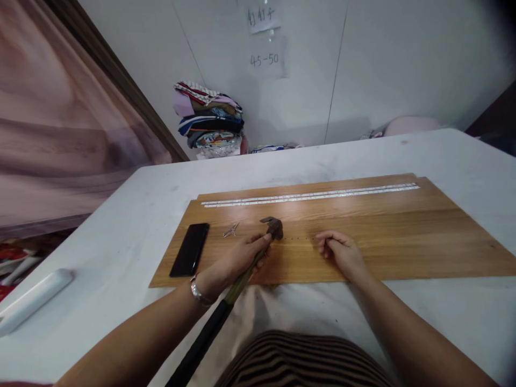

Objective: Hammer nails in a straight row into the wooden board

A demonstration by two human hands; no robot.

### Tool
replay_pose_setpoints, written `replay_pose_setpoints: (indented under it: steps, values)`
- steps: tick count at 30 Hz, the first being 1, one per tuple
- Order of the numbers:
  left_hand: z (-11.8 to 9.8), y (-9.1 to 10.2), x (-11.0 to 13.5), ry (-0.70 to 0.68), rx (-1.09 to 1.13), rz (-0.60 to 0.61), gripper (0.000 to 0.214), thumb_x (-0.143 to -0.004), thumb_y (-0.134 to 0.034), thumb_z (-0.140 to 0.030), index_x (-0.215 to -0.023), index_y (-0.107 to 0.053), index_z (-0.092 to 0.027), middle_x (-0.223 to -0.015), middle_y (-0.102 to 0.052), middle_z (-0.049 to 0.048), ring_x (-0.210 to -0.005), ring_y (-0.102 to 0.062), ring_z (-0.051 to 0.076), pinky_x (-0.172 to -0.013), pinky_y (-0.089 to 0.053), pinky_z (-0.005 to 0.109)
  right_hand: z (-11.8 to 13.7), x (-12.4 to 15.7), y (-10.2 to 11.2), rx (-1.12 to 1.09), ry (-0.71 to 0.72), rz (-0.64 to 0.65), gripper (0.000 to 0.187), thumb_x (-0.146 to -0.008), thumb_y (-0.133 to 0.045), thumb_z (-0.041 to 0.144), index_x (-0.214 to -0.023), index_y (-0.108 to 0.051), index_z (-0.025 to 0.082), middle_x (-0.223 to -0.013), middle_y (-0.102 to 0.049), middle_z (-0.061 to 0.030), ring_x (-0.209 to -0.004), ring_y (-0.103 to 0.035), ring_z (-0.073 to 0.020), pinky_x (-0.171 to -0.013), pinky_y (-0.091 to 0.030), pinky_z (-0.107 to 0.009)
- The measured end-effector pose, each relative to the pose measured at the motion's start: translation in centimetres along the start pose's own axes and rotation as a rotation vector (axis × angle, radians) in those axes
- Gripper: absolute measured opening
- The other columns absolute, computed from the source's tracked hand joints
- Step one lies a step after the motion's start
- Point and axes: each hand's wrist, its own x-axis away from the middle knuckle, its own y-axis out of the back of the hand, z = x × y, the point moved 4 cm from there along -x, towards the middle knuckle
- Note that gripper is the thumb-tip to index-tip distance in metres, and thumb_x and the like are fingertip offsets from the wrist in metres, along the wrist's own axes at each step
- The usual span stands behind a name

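Note:
My left hand is wrapped round a claw hammer, gripping it close below its rusty head. The hammer's long handle, dark at the lower end, slants down toward my body. My right hand rests low over the wooden board, its fingers curled and thumb pressed near the index finger. What those fingers hold, if anything, is too small to make out. A short row of dark dots runs along the board between the hammer head and my right fingertips. Left of the hammer lies a small pile of nails.
A black phone lies on the board's left end. Two pale marked strips stretch along its far side. The board sits on a white table. Folded clothes are stacked by the wall; a white object lies at left.

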Motion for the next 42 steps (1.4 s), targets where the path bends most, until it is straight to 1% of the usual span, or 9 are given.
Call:
replay_pose_setpoints:
  steps: [4,8,12,16,22,27,31,38,42]
  values:
    - [0.46,0.02,-0.26,0.013,-0.020,-0.002,0.042,-0.082,-0.056,-0.058,-0.086,-0.054,-0.016,-0.071,-0.053,-0.0016,-0.044,-0.041,0.004,-0.038,-0.029,0.017,0.07,0.07,0.03,-0.061,-0.029,-0.016,0.017,-0.058,-0.056,0.027,-0.065,-0.069,0.018,-0.054,-0.060,0.0012,-0.045,-0.051,-0.0105,-0.043,-0.036,-0.022]
    - [0.16,0.14,-0.17,0.015,-0.051,-0.015,0.043,-0.084,-0.053,-0.058,-0.086,-0.054,-0.016,-0.067,-0.052,-0.0020,-0.042,-0.040,0.004,-0.038,-0.028,0.018,-0.09,0.05,0.09,-0.067,-0.012,0.002,0.016,-0.061,-0.060,0.028,-0.069,-0.069,0.018,-0.058,-0.060,0.0008,-0.047,-0.052,-0.0108,-0.043,-0.036,-0.022]
    - [-0.27,0.16,-0.01,-0.017,-0.018,-0.008,0.041,-0.084,-0.055,-0.057,-0.091,-0.055,-0.016,-0.073,-0.054,-0.0008,-0.044,-0.041,0.004,-0.038,-0.029,0.018,0.00,0.10,0.17,-0.037,0.026,0.009,0.023,-0.066,-0.065,0.033,-0.083,-0.069,0.018,-0.063,-0.062,0.0009,-0.047,-0.051,-0.0101,-0.043,-0.037,-0.021]
    - [0.05,0.05,-0.08,0.000,0.004,-0.004,0.039,-0.084,-0.056,-0.055,-0.089,-0.053,-0.017,-0.075,-0.053,-0.0017,-0.045,-0.041,0.003,-0.038,-0.029,0.017,0.37,0.14,0.14,0.017,0.059,-0.003,0.030,-0.067,-0.066,0.033,-0.093,-0.067,0.019,-0.057,-0.056,0.0041,-0.044,-0.047,-0.0097,-0.041,-0.036,-0.021]
    - [0.10,-0.21,-0.18,-0.028,-0.006,0.011,0.040,-0.084,-0.055,-0.056,-0.087,-0.052,-0.016,-0.075,-0.053,-0.0021,-0.045,-0.041,0.003,-0.038,-0.030,0.017,0.32,0.03,0.11,-0.020,0.086,-0.062,0.028,-0.063,-0.066,0.030,-0.089,-0.066,0.020,-0.069,-0.053,0.0034,-0.044,-0.043,-0.0070,-0.038,-0.033,-0.020]
    - [-0.39,0.09,0.08,-0.011,0.005,-0.018,0.039,-0.084,-0.057,-0.055,-0.089,-0.053,-0.017,-0.075,-0.055,-0.0014,-0.046,-0.043,0.004,-0.039,-0.030,0.017,0.18,0.01,0.06,-0.001,0.100,-0.052,0.027,-0.064,-0.063,0.028,-0.089,-0.067,0.020,-0.067,-0.052,0.0038,-0.043,-0.042,-0.0065,-0.037,-0.033,-0.019]
    - [-0.47,0.21,0.11,-0.011,0.010,0.012,0.040,-0.084,-0.056,-0.056,-0.089,-0.054,-0.017,-0.074,-0.055,-0.0008,-0.045,-0.042,0.004,-0.039,-0.028,0.018,0.18,-0.02,0.02,0.002,0.078,-0.049,0.027,-0.062,-0.064,0.028,-0.088,-0.067,0.020,-0.066,-0.053,0.0044,-0.042,-0.042,-0.0061,-0.037,-0.032,-0.020]
    - [-0.14,-0.24,-0.09,-0.008,-0.012,0.009,0.038,-0.085,-0.055,-0.054,-0.089,-0.054,-0.016,-0.073,-0.052,-0.0024,-0.046,-0.042,0.004,-0.040,-0.031,0.018,0.01,-0.12,0.02,0.001,0.068,-0.036,0.029,-0.061,-0.064,0.027,-0.088,-0.068,0.019,-0.062,-0.052,0.0051,-0.042,-0.041,-0.0071,-0.039,-0.030,-0.021]
    - [-0.27,-0.31,0.05,0.007,-0.008,0.005,0.040,-0.084,-0.055,-0.055,-0.090,-0.054,-0.016,-0.074,-0.053,-0.0017,-0.045,-0.041,0.003,-0.039,-0.030,0.018,0.16,0.02,-0.03,0.017,0.043,-0.021,0.027,-0.059,-0.064,0.027,-0.084,-0.067,0.018,-0.058,-0.052,0.0052,-0.042,-0.040,-0.0079,-0.039,-0.029,-0.021]
